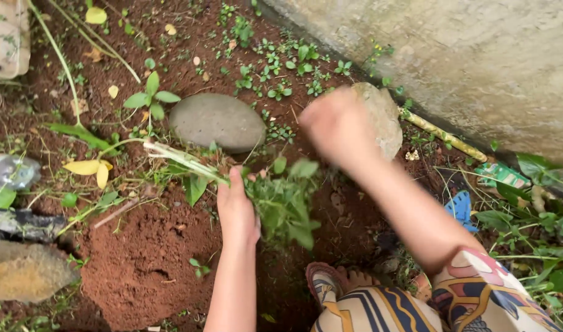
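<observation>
Weeds [281, 203] bunch clamped in left hand [235, 212] | right hand [337, 126] blurred, grip unclear | small weeds [275, 67] beyond right hand unpulled

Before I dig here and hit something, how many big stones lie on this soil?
3: a grey flat stone at centre, a pale stone behind the right hand, a brownish stone lower left. Others may be buried.

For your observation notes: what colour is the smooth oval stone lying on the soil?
Grey: the oval stone lies on reddish-brown soil, clearest in the head view.
</observation>
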